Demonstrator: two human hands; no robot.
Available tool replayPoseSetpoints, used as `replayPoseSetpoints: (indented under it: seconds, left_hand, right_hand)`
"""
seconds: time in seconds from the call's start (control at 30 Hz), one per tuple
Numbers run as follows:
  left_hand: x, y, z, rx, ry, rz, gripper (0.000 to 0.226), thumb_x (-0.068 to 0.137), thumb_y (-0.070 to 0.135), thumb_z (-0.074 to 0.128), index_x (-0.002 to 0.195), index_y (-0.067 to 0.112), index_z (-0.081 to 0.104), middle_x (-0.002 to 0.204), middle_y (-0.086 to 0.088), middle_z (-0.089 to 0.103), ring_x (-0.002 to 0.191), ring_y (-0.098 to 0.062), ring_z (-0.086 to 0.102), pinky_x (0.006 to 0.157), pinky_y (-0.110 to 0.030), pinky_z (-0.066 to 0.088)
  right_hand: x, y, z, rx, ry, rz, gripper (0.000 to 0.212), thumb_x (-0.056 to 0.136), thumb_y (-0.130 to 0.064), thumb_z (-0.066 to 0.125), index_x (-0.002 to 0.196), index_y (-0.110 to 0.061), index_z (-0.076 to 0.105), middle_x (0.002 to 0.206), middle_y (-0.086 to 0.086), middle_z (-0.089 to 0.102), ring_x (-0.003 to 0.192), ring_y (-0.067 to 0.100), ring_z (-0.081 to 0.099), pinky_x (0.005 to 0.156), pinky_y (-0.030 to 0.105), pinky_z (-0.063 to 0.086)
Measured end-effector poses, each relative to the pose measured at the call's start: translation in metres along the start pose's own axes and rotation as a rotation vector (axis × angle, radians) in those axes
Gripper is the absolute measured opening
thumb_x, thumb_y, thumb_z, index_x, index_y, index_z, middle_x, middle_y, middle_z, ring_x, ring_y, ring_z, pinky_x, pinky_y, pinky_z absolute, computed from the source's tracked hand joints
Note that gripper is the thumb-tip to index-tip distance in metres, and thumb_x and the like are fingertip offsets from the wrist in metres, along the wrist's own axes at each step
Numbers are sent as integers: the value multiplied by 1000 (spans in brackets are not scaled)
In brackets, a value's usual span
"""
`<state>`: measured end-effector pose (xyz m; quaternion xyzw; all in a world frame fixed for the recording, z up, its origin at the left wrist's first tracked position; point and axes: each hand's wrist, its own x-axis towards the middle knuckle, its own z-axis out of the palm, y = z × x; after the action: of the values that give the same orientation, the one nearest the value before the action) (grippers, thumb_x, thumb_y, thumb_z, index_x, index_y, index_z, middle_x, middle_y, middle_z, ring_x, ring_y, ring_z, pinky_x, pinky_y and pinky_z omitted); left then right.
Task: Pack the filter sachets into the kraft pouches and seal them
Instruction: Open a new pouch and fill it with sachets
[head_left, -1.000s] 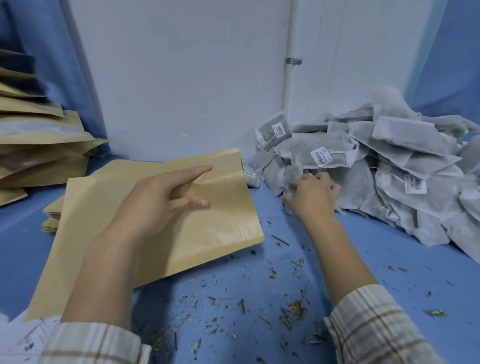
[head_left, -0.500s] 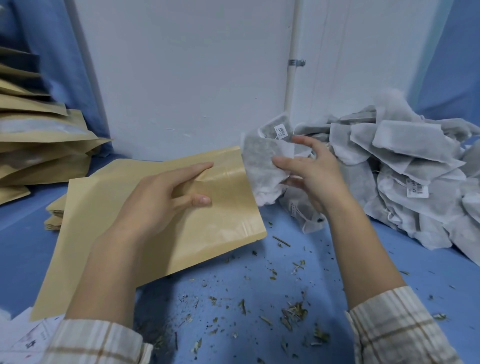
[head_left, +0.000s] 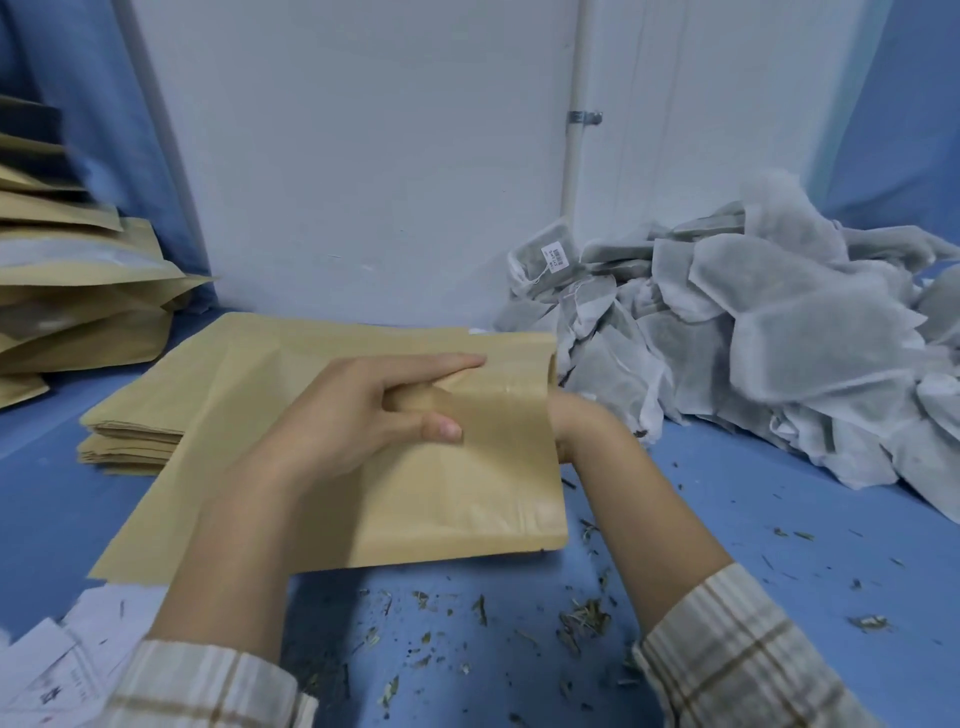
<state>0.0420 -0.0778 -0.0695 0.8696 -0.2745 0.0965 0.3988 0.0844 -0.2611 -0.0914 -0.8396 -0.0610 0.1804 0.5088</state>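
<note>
Two hands work one pouch (head_left: 363, 499): the left hand (head_left: 358, 415) pinches its mouth, the right hand (head_left: 563, 415) is hidden inside, grip untellable, sachets (head_left: 779, 338) heaped far right.

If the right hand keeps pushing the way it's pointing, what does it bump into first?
The right hand is hidden in the mouth of the kraft pouch, pointing left. It would probably first meet the pouch's inside, near where the left hand grips it. Depth is unclear.
</note>
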Motion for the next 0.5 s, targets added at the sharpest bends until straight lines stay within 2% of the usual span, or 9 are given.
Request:
replayPoseSetpoints:
  seconds: [0.07,0.13,0.17,0.23,0.3,0.33,0.4,0.47,0.5]
  left_hand:
    - [0,-5,-1,42,59,-5,56,66,32,79,109,62,57,110,50,50,109,29,40,84,7,27]
    - [0,-8,-3,82,109,-13,57,69,32,79,110,63,56,106,54,47,105,33,38,81,8,26]
    - [-1,-9,-4,94,125,-20,57,69,32,79,111,63,55,107,54,47,105,34,37,81,8,26]
    - [-1,-11,-4,109,138,-35,57,70,34,78,113,62,55,112,50,48,107,33,36,82,8,26]
    - [-1,-12,-4,117,142,-40,57,70,34,78,114,62,55,117,46,49,110,32,35,83,8,25]
    - [0,-12,-4,119,144,-41,57,70,34,78,114,61,55,117,45,49,110,32,35,83,8,25]
    - [0,-12,-4,125,152,-38,57,69,34,78,113,62,55,117,45,50,109,33,35,82,9,25]
    - [0,-12,-4,133,155,-34,57,69,36,78,113,63,54,117,46,49,108,33,35,82,9,25]
    - [0,-11,-4,136,155,-34,57,69,36,78,113,63,53,116,46,49,107,33,35,82,8,25]
  right_hand:
    - [-8,-9,-10,-26,39,-209,20,91,2,48,101,-7,63,78,-1,57,73,9,56,59,16,45]
    - [-12,-10,-25,-177,293,-306,16,84,-6,53,73,-10,64,64,1,61,59,11,57,56,22,46]
    - [-10,-6,-33,-302,444,-290,14,81,-13,56,70,-8,65,66,5,64,64,16,59,60,28,48]
    - [-5,7,-45,-660,645,-107,24,77,-27,65,93,-10,66,99,9,65,96,25,59,81,36,49]
    - [0,23,-48,-912,642,150,49,79,-33,66,121,-13,50,127,14,46,120,34,42,98,40,37]
    - [2,27,-48,-925,624,229,50,81,-32,64,124,-12,45,130,15,42,123,36,38,101,40,33]
    - [6,32,-50,-848,599,328,36,81,-29,65,108,-13,47,114,6,51,117,31,44,98,37,34]
    - [8,31,-52,-763,508,365,38,75,-36,74,85,-13,45,83,-2,51,93,23,54,81,33,40]
    - [9,32,-53,-724,448,355,42,72,-39,77,81,-12,45,75,-2,48,78,19,54,72,30,42]
